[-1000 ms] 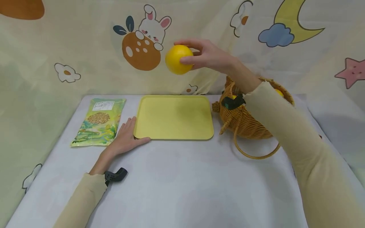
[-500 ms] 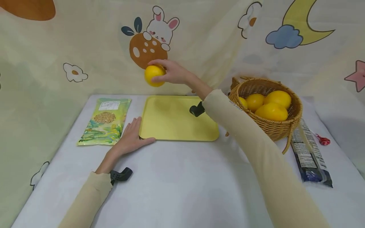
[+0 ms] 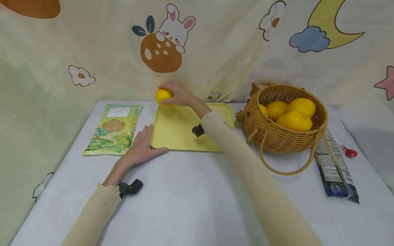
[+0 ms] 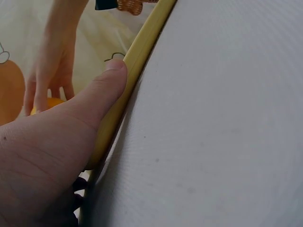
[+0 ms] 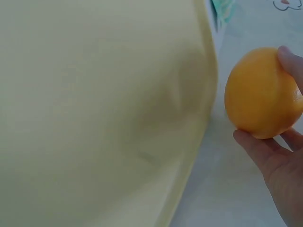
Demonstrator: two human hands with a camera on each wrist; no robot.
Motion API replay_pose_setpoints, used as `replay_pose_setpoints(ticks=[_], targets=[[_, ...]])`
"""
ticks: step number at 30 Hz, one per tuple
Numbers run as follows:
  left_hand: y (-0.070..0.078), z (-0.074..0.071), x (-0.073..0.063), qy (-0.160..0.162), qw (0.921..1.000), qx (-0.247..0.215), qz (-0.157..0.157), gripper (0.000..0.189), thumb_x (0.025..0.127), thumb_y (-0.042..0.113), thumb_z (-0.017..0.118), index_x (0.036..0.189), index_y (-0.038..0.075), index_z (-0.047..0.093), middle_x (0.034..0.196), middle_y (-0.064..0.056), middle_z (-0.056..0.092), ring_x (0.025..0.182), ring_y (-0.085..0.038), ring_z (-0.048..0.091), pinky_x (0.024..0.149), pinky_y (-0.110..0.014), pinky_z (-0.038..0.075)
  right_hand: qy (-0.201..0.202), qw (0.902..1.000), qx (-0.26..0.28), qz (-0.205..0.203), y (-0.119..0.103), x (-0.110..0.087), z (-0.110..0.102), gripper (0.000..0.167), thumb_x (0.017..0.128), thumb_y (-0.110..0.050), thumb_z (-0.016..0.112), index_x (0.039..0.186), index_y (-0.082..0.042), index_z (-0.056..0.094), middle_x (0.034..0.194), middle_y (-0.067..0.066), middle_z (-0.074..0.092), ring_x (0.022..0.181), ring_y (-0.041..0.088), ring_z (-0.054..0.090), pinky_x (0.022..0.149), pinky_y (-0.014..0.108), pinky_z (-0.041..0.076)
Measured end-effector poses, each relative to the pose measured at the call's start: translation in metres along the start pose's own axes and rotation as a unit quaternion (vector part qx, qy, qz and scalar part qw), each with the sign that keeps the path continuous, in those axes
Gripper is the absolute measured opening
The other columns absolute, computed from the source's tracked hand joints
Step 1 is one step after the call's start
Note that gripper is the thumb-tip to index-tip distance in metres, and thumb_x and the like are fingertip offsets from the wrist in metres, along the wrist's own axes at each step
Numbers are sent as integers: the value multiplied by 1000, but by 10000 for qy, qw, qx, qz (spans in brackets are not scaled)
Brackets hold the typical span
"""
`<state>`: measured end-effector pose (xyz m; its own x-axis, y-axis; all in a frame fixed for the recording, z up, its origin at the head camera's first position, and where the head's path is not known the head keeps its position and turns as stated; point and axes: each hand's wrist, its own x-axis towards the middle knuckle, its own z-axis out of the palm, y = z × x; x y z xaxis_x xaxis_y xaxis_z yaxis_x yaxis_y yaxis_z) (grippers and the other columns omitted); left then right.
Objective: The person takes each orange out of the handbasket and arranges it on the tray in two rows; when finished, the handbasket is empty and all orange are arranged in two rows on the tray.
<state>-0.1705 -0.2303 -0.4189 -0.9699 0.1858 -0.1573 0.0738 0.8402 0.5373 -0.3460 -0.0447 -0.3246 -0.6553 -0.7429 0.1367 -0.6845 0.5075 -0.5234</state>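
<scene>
My right hand (image 3: 176,94) grips a round yellow fruit (image 3: 163,96) between thumb and fingers, above the back left corner of a pale yellow tray (image 3: 191,136). In the right wrist view the fruit (image 5: 262,94) looks smooth and orange-yellow, just beyond the tray rim (image 5: 196,137). My left hand (image 3: 141,148) rests at the tray's front left corner, fingers straight and thumb along the front edge. The left wrist view shows that thumb (image 4: 102,92) against the tray's side, with the fruit (image 4: 49,103) partly hidden behind the hand.
A wicker basket (image 3: 283,140) with several yellow fruits (image 3: 294,120) stands right of the tray, its handle lying on the table (image 3: 197,198). A green bag (image 3: 112,130) with a grain picture lies left. Farther right are a dark printed packet (image 3: 335,171) and a small red-wrapped item (image 3: 350,151).
My right hand has carried the yellow fruit left from near the basket, then down toward the tray's back left corner. The left hand keeps its place at the tray.
</scene>
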Motion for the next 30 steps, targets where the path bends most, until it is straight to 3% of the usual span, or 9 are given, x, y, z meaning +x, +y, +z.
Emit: replay_pose_setpoints(ticks=[12,30], targets=[[2,0,0,-24,10000,61,-36,123,78,74,59,155,8,-9,165,-13,-5,153,-31,-7,125,-51,-4,-26,9992,89,401,6,5,25,58,89,-32,70,139,-13,51,144,10,44,130,26,38,110,36,35],[2,-1,0,-33,9999,111,-48,123,79,74,59,155,7,-9,164,-15,-6,153,-32,-7,124,-51,-4,-164,9982,180,550,4,4,33,66,86,-34,73,143,-14,47,146,13,40,129,27,39,108,38,39]])
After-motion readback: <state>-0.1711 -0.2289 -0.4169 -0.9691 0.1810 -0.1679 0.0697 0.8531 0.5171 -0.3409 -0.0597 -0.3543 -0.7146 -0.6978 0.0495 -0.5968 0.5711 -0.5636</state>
